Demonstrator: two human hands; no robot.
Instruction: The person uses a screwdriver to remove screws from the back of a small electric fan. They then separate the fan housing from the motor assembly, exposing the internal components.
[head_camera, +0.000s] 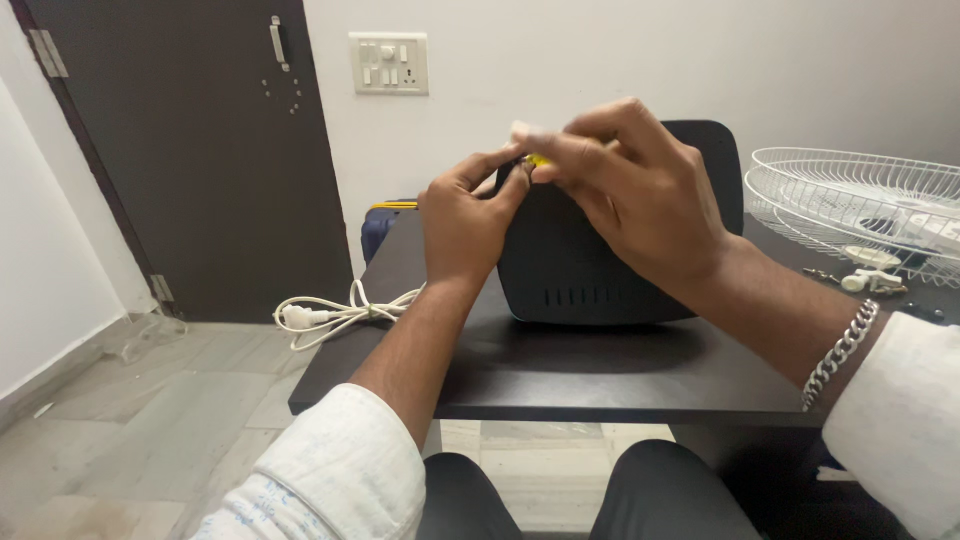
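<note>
A black rounded plastic housing (590, 265) with a row of vent slots lies on the dark table (560, 380). Above its near left corner, my left hand (462, 215) and my right hand (630, 190) meet fingertip to fingertip. Both pinch a small part with a yellow bit (538, 159) and a white end (522, 130); most of it is hidden by my fingers. A silver chain bracelet (840, 350) sits on my right wrist. Both sleeves are white.
A white wire fan grille (850, 200) with small white parts (870, 270) lies at the table's right end. A coiled white cable with a plug (340, 312) hangs off the left edge. Behind stand a dark door (200, 150), a wall switch plate (389, 63) and a blue bag (378, 228).
</note>
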